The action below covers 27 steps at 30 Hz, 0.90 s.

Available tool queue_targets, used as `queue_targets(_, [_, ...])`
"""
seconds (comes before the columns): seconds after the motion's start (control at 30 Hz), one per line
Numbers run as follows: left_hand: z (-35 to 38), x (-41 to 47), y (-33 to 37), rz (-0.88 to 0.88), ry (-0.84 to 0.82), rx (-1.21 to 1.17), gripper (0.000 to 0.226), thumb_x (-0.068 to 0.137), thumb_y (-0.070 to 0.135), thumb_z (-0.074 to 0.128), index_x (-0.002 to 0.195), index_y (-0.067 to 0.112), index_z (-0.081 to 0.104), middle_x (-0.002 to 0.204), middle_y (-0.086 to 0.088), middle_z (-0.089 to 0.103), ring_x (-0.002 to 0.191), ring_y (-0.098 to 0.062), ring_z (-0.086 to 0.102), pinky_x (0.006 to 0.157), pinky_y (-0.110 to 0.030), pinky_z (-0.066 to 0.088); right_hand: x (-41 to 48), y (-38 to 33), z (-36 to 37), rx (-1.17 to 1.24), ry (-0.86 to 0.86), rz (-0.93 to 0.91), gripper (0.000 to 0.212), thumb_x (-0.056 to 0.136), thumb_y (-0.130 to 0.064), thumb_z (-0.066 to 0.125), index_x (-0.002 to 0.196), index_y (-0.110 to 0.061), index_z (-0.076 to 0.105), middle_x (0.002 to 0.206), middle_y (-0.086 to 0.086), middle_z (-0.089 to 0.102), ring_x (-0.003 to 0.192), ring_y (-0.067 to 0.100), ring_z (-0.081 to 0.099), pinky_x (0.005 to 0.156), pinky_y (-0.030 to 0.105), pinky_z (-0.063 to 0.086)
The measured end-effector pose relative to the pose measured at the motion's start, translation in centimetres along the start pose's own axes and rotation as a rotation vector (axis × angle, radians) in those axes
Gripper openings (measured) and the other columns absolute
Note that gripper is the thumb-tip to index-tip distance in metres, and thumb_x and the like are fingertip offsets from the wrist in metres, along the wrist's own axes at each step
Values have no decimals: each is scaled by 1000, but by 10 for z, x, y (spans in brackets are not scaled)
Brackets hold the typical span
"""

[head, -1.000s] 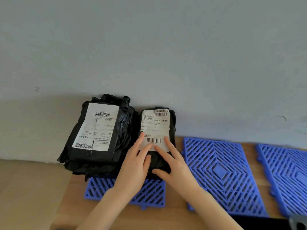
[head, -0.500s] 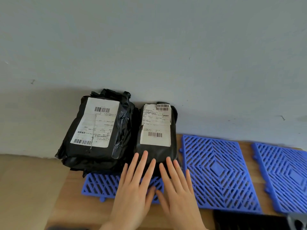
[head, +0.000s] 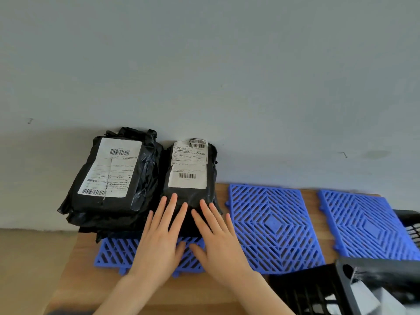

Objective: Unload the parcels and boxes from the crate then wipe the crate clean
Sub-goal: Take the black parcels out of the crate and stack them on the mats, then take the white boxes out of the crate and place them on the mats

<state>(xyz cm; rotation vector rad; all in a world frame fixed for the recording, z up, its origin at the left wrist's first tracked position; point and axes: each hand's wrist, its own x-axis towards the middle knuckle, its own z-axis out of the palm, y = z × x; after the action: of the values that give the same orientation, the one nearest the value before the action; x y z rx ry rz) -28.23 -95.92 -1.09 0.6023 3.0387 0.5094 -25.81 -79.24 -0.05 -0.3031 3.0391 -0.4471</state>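
The smaller black parcel is sitting out of the crate, on the far left of the wooden table with its far end up against the grey wall and its white shipping label facing up. Both hands are reaching to its near end: the left hand and the right hand are lying flat side by side, palms down, fingers straight and slightly spread, gripping nothing, with the fingertips overlapping the parcel's near edge — whether they are pressing on it cannot be told. Just to the left, touching its side, a larger black parcel is lying label up on top of more crumpled black wrapping, and the pile is overhanging the table's left edge. Both parcels are resting on a blue grid mat, whose near strip is showing under the palms. Two more blue grid mats are lying flat further right, one just beside the smaller parcel and another beyond a narrow strip of bare wood. The black slatted crate is standing at the lower right corner, partly cut off by the frame, overlapping the near edges of those mats — something pale grey is lying inside it, too blurred to identify.
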Motion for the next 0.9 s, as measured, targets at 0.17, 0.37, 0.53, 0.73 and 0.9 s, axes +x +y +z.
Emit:
queue_targets(0.17, [-22, 0, 41, -24, 149, -203, 74, 87, 15, 71, 151, 14, 34, 163, -1, 16, 151, -16, 6, 118, -40, 21, -37, 8, -57, 171, 188, 36, 52, 96, -54, 35, 141, -30, 45, 161, -12, 1, 145, 2, -17, 119, 30, -5])
queue_targets(0.37, [-34, -18, 143, 150, 261, -369, 54, 87, 14, 70, 138, 17, 54, 142, 5, 48, 137, -8, 37, 110, -28, 37, -125, 60, -122, 171, 329, 28, 31, 97, -42, 47, 120, -28, 64, 134, -16, 52, 129, 0, 41, 110, 26, 34])
queue_targets(0.53, [-31, -40, 239, 319, 318, -436, 47, 84, 10, 71, 128, 18, 59, 124, 8, 57, 117, -5, 52, 101, -16, 38, -203, 121, -151, 147, 543, 111, 17, 91, -26, 59, 103, -22, 71, 100, -15, 66, 92, 4, 60, 80, 26, 52])
queue_targets(0.73, [13, -72, 347, 418, 5, -341, 51, 94, 34, 58, 142, 37, 39, 131, 23, 42, 123, 4, 41, 91, -1, 31, -290, 211, -141, 66, 305, 282, 26, 96, -34, 53, 121, -29, 62, 114, -16, 60, 105, 5, 54, 91, 20, 43])
queue_targets(0.9, [46, -68, 389, 357, -387, 42, 71, 93, 49, 53, 153, 36, 15, 141, 8, 39, 130, -17, 39, 97, -34, 44, -333, 258, -126, 76, 27, 368, 40, 98, -38, 46, 138, -37, 43, 134, -15, 46, 124, 8, 41, 100, 24, 37])
